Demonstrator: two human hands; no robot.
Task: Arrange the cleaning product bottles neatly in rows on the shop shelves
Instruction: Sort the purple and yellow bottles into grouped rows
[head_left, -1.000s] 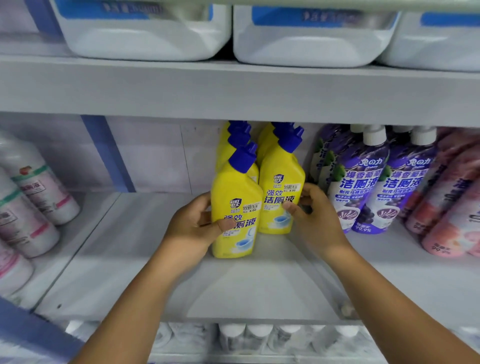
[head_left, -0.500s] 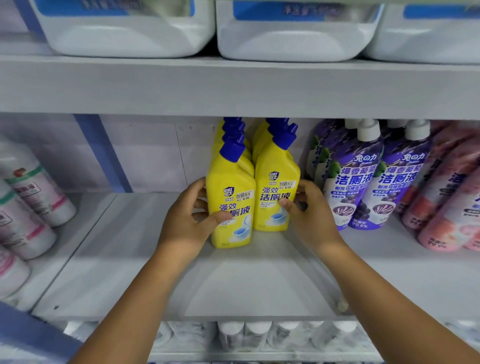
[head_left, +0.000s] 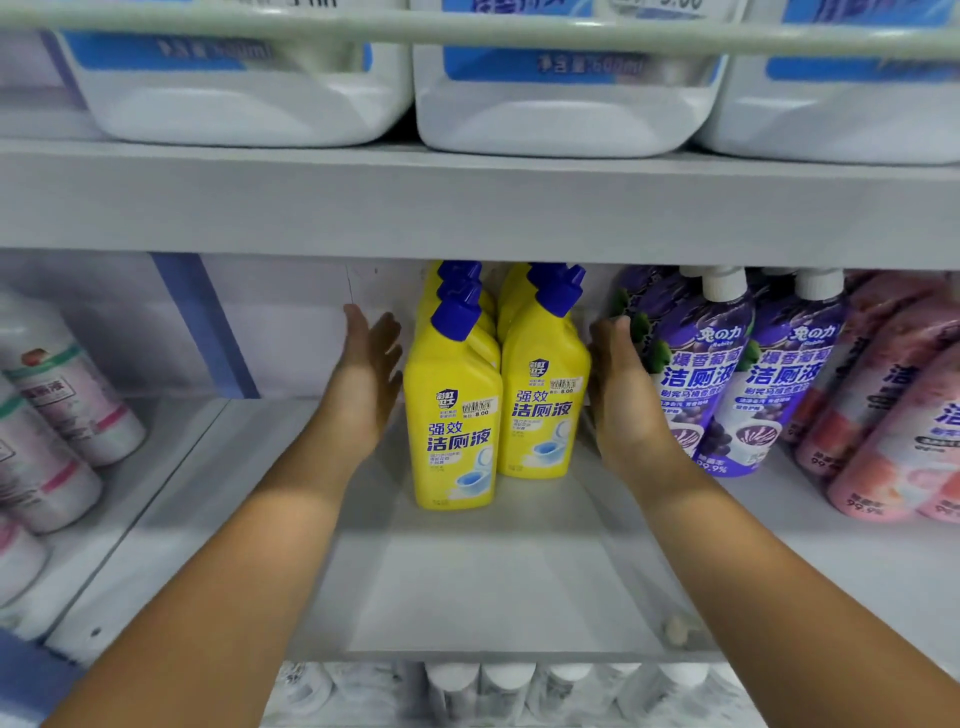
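1. The yellow plastic toilet-cleaner bottles with blue angled caps (head_left: 498, 395) stand upright between the 2 hands, in 2 files running back from the hands toward the rear wall of the grey shelf board (head_left: 467, 587).
2. Long axis: each bottle is vertical, and each file runs front to back. The left file's front bottle (head_left: 453, 431) sits nearer the person than the right file's front bottle (head_left: 543, 400), so the fronts are not level.
3. The left hand (head_left: 363, 384) is flat and open, fingers together and pointing toward the back wall, palm facing the left file. It holds nothing; a thin gap seems to show between palm and bottle, though contact cannot be ruled out.
4. The right hand (head_left: 623, 395) is likewise flat and open, palm facing the right file, empty. It is wedged between the yellow bottles and the purple pouch-shaped bottles with white caps (head_left: 727, 374) on its outer side; whether it touches either is unclear.
5. Judgement: both hands are about equally near, bracketing the block. The next move likely calls for squeezing the 2 files together, then pushing the left front bottle back level.
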